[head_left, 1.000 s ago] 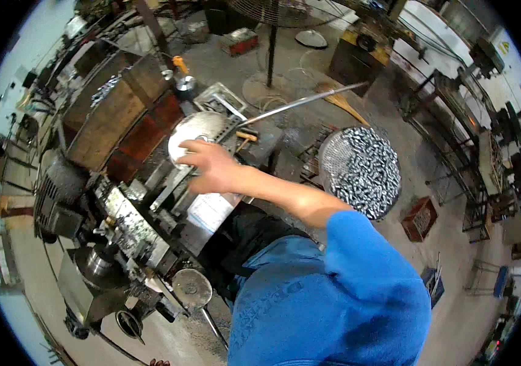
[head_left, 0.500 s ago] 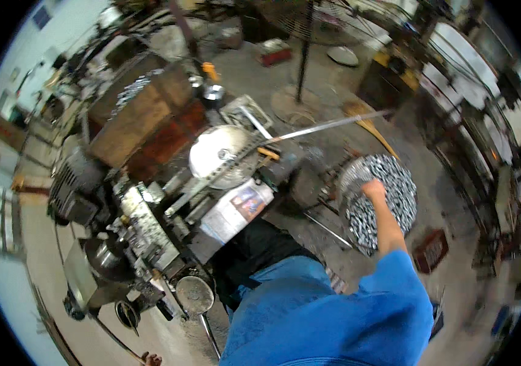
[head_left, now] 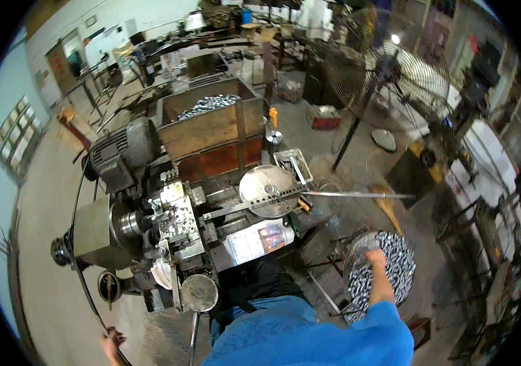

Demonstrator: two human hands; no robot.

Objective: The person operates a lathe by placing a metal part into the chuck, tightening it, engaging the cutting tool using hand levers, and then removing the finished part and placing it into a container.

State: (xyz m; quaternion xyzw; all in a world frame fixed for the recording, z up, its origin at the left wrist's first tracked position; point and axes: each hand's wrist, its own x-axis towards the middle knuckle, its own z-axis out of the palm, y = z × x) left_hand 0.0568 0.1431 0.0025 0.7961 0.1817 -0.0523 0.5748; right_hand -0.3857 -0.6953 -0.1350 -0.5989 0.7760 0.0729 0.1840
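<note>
Right hand [head_left: 375, 258] no longer at the round metal disc [head_left: 271, 190] on the lathe [head_left: 175, 232] as a second ago, now swung out to four o'clock and sunk into the wire basket [head_left: 353, 256] of small silvery metal pieces [head_left: 394, 268]; judged as a return to stock for the next blank. Fingers buried among the pieces, so degree of closure cannot be told, nor whether a piece is gripped. Left hand [head_left: 113, 341] low at seven o'clock, apparently curled on a dark cable [head_left: 86, 293] beside the machine.
</note>
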